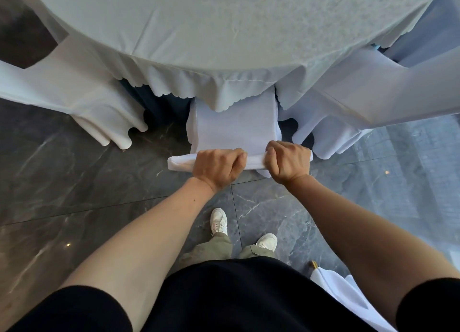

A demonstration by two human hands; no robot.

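A chair in a white cover [234, 127] stands pushed under a round table, its seat partly hidden by the hanging cloth. Both my hands grip the top edge of its back. My left hand [217, 168] curls round the left part of that edge, fingers wrapped over it. My right hand [286, 163] curls round the right part in the same way. The top edge shows as a white roll between and beside my hands.
The round table wears a pale tablecloth [224, 45] with a scalloped hem. White-covered chairs stand to the left [74, 95] and right [361, 95]. Dark marble floor [74, 182] lies around my feet. More white fabric [333, 289] sits at lower right.
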